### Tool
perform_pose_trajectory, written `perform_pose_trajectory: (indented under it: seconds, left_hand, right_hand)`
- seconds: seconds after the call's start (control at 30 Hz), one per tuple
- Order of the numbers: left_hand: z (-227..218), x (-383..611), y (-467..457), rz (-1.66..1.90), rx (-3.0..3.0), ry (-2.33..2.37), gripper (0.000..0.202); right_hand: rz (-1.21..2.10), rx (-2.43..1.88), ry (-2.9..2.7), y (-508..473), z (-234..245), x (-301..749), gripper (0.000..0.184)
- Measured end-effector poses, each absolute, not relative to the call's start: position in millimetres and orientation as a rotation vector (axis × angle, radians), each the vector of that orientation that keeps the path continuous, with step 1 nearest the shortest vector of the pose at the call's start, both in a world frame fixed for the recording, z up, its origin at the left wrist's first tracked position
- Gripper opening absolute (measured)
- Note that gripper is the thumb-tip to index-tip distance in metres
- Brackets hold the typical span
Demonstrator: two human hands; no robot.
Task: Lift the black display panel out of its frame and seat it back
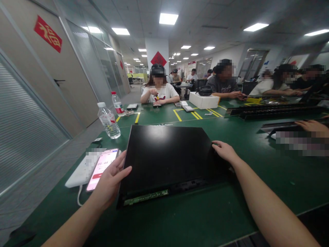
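A large flat black panel (167, 156) lies on the green table (195, 219) in front of me, with a strip of green circuit board along its near edge. My left hand (111, 181) grips the panel's left edge, thumb on top. My right hand (224, 151) holds the right edge, fingers curled over it.
A phone (102, 168) with a timer screen rests on a white power bank (79, 173) left of the panel. Two water bottles (109, 120) stand at the far left. A white box (204, 100) and black trays (272, 111) lie further back. Several people sit around the table; another person's hand (312, 126) rests at right.
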State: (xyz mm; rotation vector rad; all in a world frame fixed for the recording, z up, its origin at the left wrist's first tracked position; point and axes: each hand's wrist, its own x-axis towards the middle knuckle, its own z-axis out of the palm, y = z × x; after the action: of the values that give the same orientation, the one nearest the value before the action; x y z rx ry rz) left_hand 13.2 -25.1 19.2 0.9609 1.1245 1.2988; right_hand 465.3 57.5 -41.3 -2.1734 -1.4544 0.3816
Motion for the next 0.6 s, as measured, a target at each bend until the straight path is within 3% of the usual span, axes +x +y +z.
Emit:
perform_pose_trajectory:
  seconds: [0.3, 0.6]
  left_hand:
    - [19, 7, -24, 1.346, 1.033, 1.184, 0.097]
    - [28, -2, -25, 1.425, 0.971, 1.174, 0.081]
  right_hand:
    - [0.664, -1.745, -1.08, 57, -38, 461, 0.02]
    - [1.008, -1.149, -1.036, 30, 4, 439, 0.054]
